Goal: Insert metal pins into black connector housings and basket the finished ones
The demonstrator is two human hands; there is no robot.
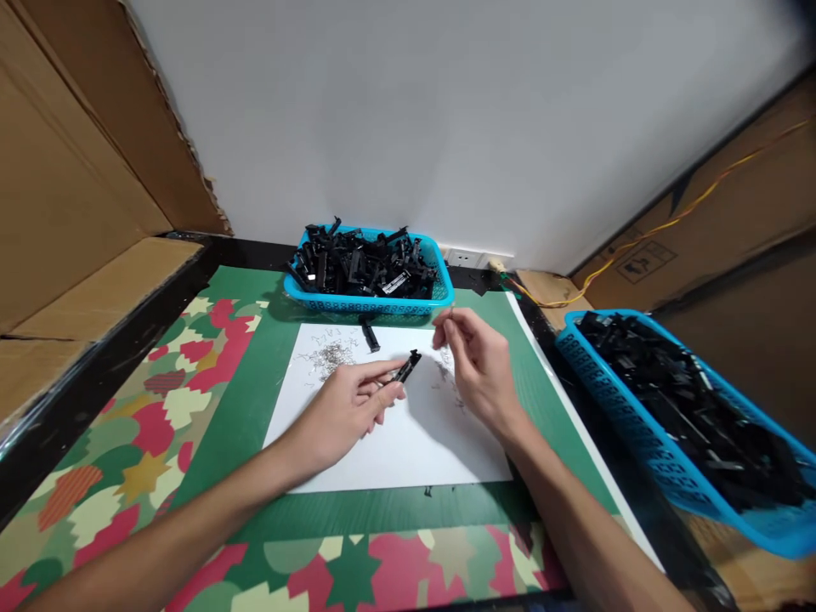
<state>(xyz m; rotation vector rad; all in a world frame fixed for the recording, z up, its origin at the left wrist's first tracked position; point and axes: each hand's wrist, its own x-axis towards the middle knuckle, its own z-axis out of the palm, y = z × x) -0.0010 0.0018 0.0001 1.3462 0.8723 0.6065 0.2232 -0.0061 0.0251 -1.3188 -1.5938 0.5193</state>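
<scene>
My left hand point(348, 412) is closed around a slim black plastic part point(408, 367), whose far end sticks out past the fingertips over a white sheet point(395, 450). To its right, my right hand point(481, 365) is raised with thumb and forefinger pinched together; a tiny thin thing seems to show at the tips, too small to name. A pile of small bent metal wire pieces point(332, 357) lies on the left of the sheet. More small pieces point(446, 365) are scattered beside my right hand, partly hidden by it. Another black plastic part point(370, 335) lies at the sheet's back edge.
A blue basket point(370, 304) heaped with black plastic parts stands behind the sheet. A second blue basket point(643, 438) of black parts is on the right. Cardboard point(70, 170) borders the left side. A yellow-red cable point(676, 217) runs from the wall sockets point(468, 257).
</scene>
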